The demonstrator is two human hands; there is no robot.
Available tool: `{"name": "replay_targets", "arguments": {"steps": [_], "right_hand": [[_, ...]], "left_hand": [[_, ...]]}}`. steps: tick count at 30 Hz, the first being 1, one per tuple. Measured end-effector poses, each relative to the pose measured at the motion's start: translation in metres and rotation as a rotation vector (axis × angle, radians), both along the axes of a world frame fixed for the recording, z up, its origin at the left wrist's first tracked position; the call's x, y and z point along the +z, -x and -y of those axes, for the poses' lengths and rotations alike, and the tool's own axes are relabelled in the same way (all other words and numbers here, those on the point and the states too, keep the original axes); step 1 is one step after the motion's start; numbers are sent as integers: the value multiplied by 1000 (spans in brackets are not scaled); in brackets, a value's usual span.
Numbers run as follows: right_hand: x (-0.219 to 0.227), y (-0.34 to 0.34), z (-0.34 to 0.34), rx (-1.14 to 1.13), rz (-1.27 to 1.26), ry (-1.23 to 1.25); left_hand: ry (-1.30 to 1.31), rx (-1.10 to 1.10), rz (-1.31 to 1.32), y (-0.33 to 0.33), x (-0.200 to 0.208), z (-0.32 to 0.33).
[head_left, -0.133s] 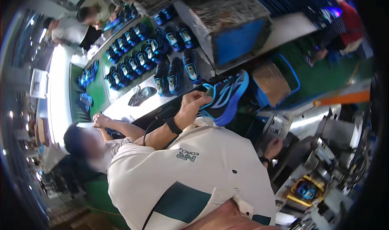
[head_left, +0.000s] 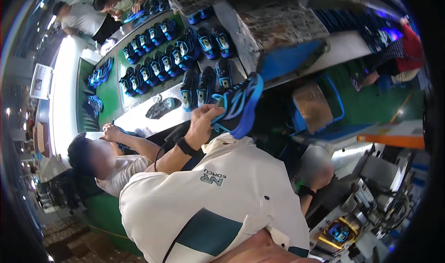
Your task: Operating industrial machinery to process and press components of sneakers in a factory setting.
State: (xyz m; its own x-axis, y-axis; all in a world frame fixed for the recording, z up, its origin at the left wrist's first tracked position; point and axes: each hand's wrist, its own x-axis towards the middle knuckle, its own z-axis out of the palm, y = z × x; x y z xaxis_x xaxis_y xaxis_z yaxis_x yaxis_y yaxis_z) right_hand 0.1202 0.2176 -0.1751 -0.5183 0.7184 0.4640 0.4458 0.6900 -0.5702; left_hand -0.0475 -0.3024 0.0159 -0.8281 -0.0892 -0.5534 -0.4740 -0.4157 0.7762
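My left hand (head_left: 202,125), with a dark band on its wrist, is closed on the upper edge of a black and blue sneaker (head_left: 242,106). The sneaker hangs tilted in front of me, its blue-purple sole facing right. Just beyond it, several similar sneakers (head_left: 205,86) stand on the bench. To the right, my right hand (head_left: 323,176) is raised beside the machinery, also with a dark wristband. A blur covers most of its fingers, so I cannot make out whether it holds anything.
A dark, wrinkled piece (head_left: 163,108) lies on the bench (head_left: 139,120). Close on my left sits a co-worker (head_left: 104,158); others work farther off. A large worn box-shaped machine (head_left: 282,24) stands ahead. A blue-framed cart (head_left: 313,105) and a machine with a yellow-edged holder (head_left: 338,233) are right.
My left hand has carried the sneaker left and slightly up, nearer the bench shoes. My right hand has shifted slightly right. The whole view has shifted a little.
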Motion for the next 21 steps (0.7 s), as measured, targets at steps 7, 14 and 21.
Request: {"name": "replay_targets", "arguments": {"steps": [7,14,21], "right_hand": [[262,268,65,450,-132,-97],[435,538,244,914,-184,-288],[530,828,259,849,208,-571]], "left_hand": [[117,447,-136,167,-40,130],[297,659,-204,374,-134,288],[344,606,-227,443,-166,325]]}}
